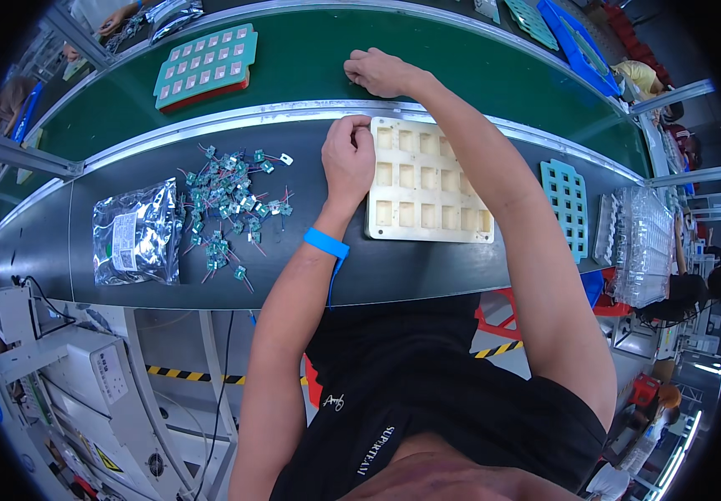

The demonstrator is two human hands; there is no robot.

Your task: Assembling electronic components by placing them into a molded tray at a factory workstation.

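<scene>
A cream tray point(431, 230) with rows of square pockets lies on the dark worktable in front of me. At its upper left corner is my left hand point(349, 163), with a blue band round the wrist and the fingers curled closed against the tray's edge. My right arm reaches across the tray. Beyond it, my right hand point(377, 73) is over the green conveyor belt, fingers bent together; whatever they may hold is too small or hidden. Left of the tray lies a loose pile of small green circuit boards with thin wires point(231, 196).
A silver bag point(137, 235) lies left of the pile. On the belt sits a teal tray with filled pockets point(207, 63). To the right are another teal tray point(564, 209) and a stack of clear plastic trays point(644, 242). A metal rail point(294, 112) separates table and belt.
</scene>
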